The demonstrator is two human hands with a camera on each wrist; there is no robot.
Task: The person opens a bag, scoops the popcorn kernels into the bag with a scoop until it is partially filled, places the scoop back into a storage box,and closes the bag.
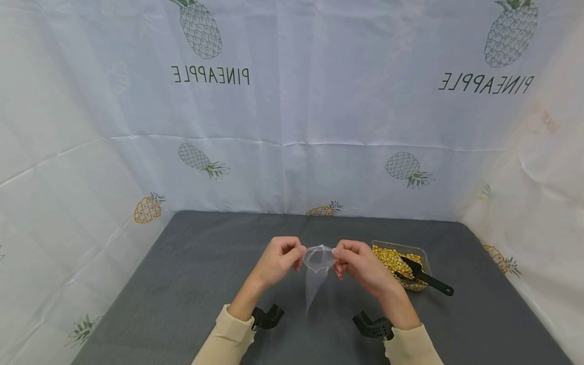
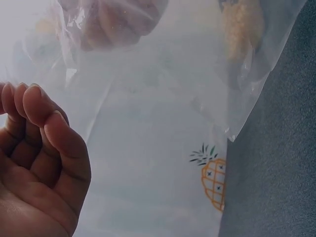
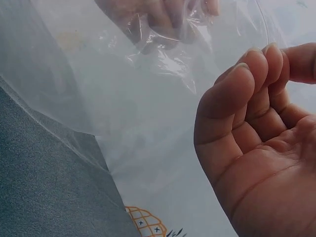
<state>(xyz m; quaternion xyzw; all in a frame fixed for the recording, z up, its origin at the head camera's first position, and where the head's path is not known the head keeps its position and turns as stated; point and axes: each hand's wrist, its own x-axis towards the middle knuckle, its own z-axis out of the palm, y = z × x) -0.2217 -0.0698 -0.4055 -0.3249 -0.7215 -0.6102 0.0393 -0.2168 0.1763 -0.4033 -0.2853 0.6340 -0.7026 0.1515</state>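
Holding, left hand (image 1: pixel 278 261): thumb and fingers pinched on the near edge of a clear plastic bag (image 1: pixel 315 284), the remaining fingers curled in beside them.
Right hand (image 1: pixel 360 263): clamped likewise on the opposite edge of the bag, fingertips gathered close in the wrist view.
Plastic bag: suspended between the two hands, mouth spread, body tapering to a point below and between them.
Corn kernels (image 1: pixel 388 257): yellow, heaped in a clear plastic box (image 1: pixel 427 261) just to the right of the right hand, which partly overlaps it in the head view.
Black scoop (image 1: pixel 426 278): blade among the kernels, handle reaching over the box's edge, away from the right hand; neither hand touches it.
Gray tabletop (image 1: pixel 182 304): beneath both hands, with a pineapple-print curtain (image 1: pixel 319 111) beyond them.
Bag-opening: apparently done, judging by the parted mouth between the fingertips.
Bag contents: no kernels visible inside; any filling appears not yet begun, and the bag is unsealed.
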